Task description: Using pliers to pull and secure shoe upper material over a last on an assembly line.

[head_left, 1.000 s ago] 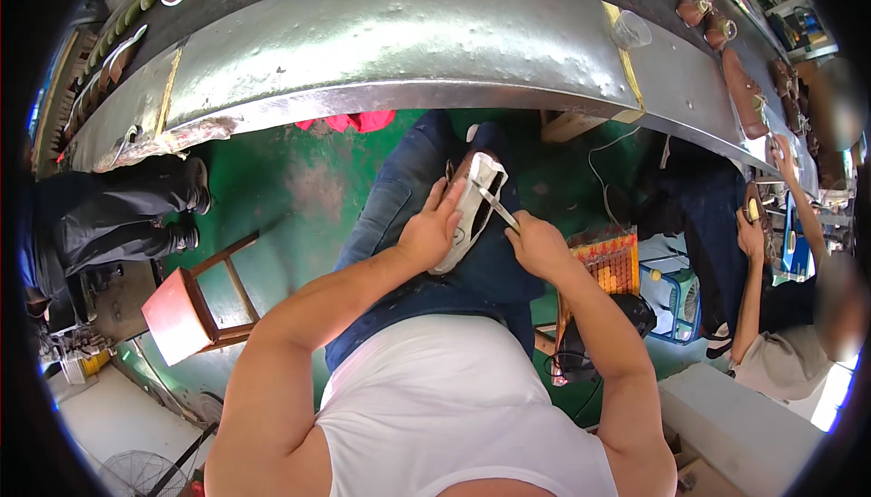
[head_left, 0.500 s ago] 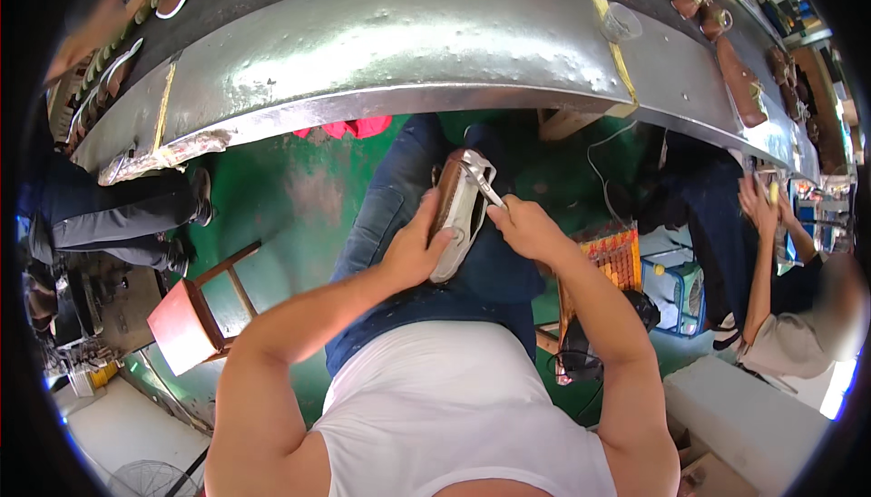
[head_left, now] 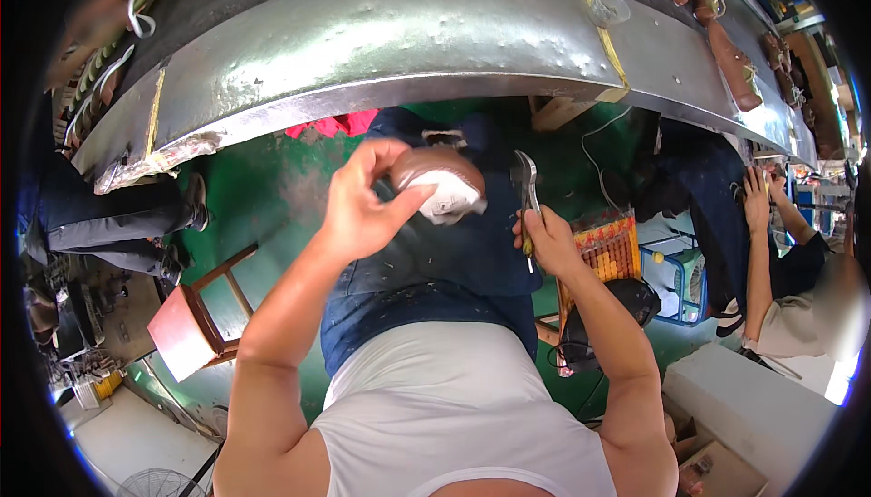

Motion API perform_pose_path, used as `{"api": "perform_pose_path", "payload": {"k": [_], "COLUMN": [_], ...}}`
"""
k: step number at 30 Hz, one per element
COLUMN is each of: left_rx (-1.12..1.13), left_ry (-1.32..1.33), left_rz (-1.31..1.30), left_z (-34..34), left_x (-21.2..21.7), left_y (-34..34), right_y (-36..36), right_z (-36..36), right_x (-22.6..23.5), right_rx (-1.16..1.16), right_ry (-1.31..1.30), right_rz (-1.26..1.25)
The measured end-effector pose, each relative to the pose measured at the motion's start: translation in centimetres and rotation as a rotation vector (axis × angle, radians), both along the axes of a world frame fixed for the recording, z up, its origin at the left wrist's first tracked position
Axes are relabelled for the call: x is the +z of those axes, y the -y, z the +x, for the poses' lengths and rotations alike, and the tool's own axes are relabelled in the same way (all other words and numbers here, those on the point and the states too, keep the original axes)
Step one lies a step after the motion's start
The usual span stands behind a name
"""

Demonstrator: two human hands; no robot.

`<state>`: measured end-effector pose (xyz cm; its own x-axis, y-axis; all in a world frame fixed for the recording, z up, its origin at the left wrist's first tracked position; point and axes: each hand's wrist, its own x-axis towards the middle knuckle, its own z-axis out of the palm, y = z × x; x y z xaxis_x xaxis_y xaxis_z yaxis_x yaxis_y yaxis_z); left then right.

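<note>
My left hand [head_left: 361,199] is raised over my lap and holds a brown shoe with a white underside [head_left: 441,183] by its end, thumb and fingers pinched on it. My right hand [head_left: 548,241] grips metal pliers [head_left: 524,190] by the handles, jaws pointing up, just right of the shoe and apart from it. Below both hands are my blue-jeaned legs [head_left: 435,270] and my white shirt.
A long curved metal bench edge [head_left: 381,34] runs across the top, with brown shoes [head_left: 733,54] lying on it. A wooden stool [head_left: 192,325] stands at left. An orange crate [head_left: 606,236] and a blue frame are at right, beside another seated person [head_left: 798,297].
My left hand has lifted the shoe and turned it, toe end now toward me. My right hand has drawn the pliers away from the shoe to the right.
</note>
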<state>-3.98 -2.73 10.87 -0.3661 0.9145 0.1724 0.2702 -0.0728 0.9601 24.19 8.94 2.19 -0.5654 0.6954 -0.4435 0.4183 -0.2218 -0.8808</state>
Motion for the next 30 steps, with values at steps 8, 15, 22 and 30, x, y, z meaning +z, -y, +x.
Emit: {"api": "perform_pose_path", "payload": {"k": [8, 15, 22, 30], "left_rx": [-0.350, -0.083, -0.050, 0.017], "left_ry": [0.193, -0.207, -0.524, -0.397], "left_rz": [-0.564, -0.617, -0.511, -0.439], "left_z": [1.6, 3.6, 4.9, 5.7], "left_x": [-11.8, -8.4, -8.6, -8.4], "left_y": [-3.7, 1.2, 0.8, 0.6], "right_y": [1.2, 1.9, 0.4, -4.4], "right_z": [0.8, -0.1, -1.6, -5.1], "right_x": [0.9, 3.7, 6.4, 8.6], "right_rx": [0.091, 0.444, 0.726, 0.802], "right_ry": [-0.072, 0.195, 0.322, 0.452], "right_rz": [-0.111, 0.069, 0.279, -0.347]}}
